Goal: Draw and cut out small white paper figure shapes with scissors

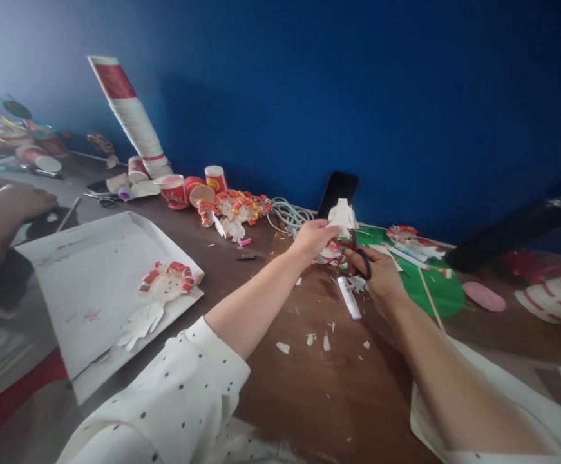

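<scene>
A white paper cutout is pinched in my left hand, held up in front of a dark phone leaning on the wall. My right hand grips black-handled scissors, whose blades point up at the cutout's lower right edge. Whether the blades touch the paper I cannot tell. Beneath my hands lie a glue stick and a colourful paper piece, partly hidden. Small white paper scraps are scattered on the brown table nearer to me.
Paper cups and a tall leaning cup stack stand by the blue wall. A paper doll lies on a white sheet at left. Another person's hand rests beyond it. A green paper disc lies right.
</scene>
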{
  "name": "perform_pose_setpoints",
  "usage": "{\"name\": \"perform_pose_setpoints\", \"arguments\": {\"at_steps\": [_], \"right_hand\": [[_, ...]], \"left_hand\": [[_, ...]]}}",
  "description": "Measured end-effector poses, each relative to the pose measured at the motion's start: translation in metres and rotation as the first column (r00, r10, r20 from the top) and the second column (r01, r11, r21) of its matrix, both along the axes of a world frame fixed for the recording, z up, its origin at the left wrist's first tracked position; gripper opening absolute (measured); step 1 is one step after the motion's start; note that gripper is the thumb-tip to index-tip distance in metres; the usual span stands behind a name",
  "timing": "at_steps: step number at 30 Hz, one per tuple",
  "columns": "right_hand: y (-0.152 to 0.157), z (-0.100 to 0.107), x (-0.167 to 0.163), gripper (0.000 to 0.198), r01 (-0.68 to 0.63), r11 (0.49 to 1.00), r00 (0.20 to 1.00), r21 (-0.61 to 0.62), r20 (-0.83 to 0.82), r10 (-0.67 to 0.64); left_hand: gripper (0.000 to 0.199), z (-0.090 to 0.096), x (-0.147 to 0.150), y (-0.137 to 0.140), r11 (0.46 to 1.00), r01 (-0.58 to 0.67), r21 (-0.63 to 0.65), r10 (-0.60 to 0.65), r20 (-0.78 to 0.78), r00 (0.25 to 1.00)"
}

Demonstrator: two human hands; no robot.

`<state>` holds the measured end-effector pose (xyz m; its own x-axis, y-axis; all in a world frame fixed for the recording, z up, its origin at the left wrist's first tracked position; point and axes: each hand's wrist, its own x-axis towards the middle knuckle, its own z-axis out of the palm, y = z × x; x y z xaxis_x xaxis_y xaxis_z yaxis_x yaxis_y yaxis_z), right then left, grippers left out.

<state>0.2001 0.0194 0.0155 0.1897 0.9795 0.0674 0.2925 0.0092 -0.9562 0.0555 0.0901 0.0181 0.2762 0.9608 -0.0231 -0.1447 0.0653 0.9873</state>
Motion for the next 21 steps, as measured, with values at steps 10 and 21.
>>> {"name": "perform_pose_setpoints", "arguments": {"at_steps": [10,21], "right_hand": [[0.0008,-0.0014,0.0004,0.051,-0.007,1.000,1.000,0.023,0.024,0.007],[-0.0008,0.0006,-0.0028,0.051,-0.024,1.000,0.999,-0.006,-0.036,0.024]], "left_hand": [[0.013,-0.0003,0.0002,0.0004,1.000,0.007,-0.021,-0.007,0.025,1.000],[0.023,0.0059,-0.0015,-0.0041,0.994,-0.074,-0.083,0.080,0.076,0.994]]}}
